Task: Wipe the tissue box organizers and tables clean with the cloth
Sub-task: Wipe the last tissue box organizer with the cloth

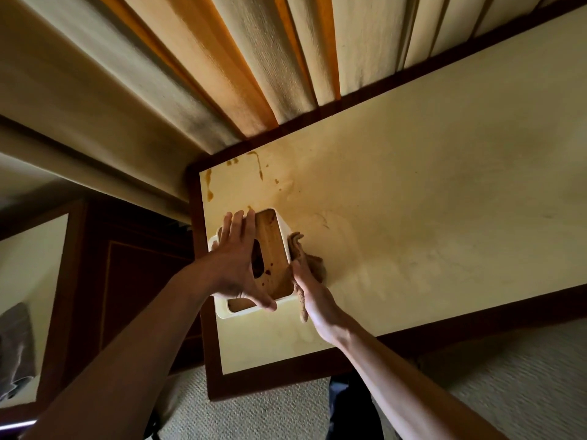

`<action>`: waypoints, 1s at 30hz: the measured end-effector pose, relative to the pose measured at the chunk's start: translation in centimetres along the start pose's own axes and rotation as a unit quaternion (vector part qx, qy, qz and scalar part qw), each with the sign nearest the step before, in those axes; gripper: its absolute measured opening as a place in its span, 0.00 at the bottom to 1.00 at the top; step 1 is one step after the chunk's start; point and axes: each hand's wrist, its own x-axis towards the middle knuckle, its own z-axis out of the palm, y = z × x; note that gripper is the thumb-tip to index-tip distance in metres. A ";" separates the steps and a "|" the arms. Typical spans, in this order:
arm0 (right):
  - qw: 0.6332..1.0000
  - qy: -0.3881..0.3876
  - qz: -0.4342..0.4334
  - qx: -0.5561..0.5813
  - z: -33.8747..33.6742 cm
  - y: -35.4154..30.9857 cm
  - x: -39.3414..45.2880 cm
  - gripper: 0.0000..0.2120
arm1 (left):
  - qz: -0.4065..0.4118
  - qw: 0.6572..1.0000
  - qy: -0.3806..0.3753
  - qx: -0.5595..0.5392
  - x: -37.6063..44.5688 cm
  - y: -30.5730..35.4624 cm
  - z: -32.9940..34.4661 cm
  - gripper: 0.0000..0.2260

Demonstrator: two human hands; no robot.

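Lengthwise, tissue box organizer point(273, 249) toward curtains point(222, 74).

Tissue box organizer point(275, 249), white w/ wooden lid, sits upright near the table's point(444, 192) left end, brown spots on the lid. Brown cloth point(300, 249) bunched vs. its right side. Cream tabletop, dark wood border, brown stains by the far-left corner.

Reached forward with both bare arms. Left hand point(235, 265) spread flat, fingers straight and splayed, thumb stretched toward the body, palm pressed down. Right hand point(309, 285) turned on edge just beside it, fingers straight and together, pressing sideways, wrist slightly bent, forearm angled in from lower right.
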 end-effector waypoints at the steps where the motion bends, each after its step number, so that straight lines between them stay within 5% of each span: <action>1: 1.000 0.023 -0.005 0.000 0.0 -0.5 0.1 0.17 | 0.000 1.000 0.000 0.002 -0.1 0.1 0.0 0.74; 4: 0.998 0.065 0.012 0.003 0.0 -1.3 0.6 0.09 | 0.005 1.000 -0.003 0.008 -0.2 0.0 -0.1 0.74; 9: 0.993 0.100 0.044 -0.033 -0.5 -0.8 1.3 0.23 | 0.034 0.999 0.000 0.008 -0.2 -0.7 0.0 0.74; 13: 0.990 0.113 0.079 -0.016 -1.1 -1.4 1.0 0.22 | 0.078 0.997 0.013 0.003 -0.7 -2.1 -0.3 0.73; 20: 0.989 0.136 0.058 -0.016 -1.3 -2.5 0.6 0.16 | 0.084 0.996 0.005 0.038 -1.5 -4.5 0.4 0.71; 26: 0.986 0.148 0.020 -0.080 -1.2 -2.8 0.3 0.21 | 0.095 0.995 0.031 0.007 -1.2 -4.9 1.0 0.71; 30: 0.972 0.166 -0.037 -0.163 -1.2 -3.8 0.9 0.13 | 0.098 0.994 0.051 -0.007 -1.2 -4.9 1.2 0.71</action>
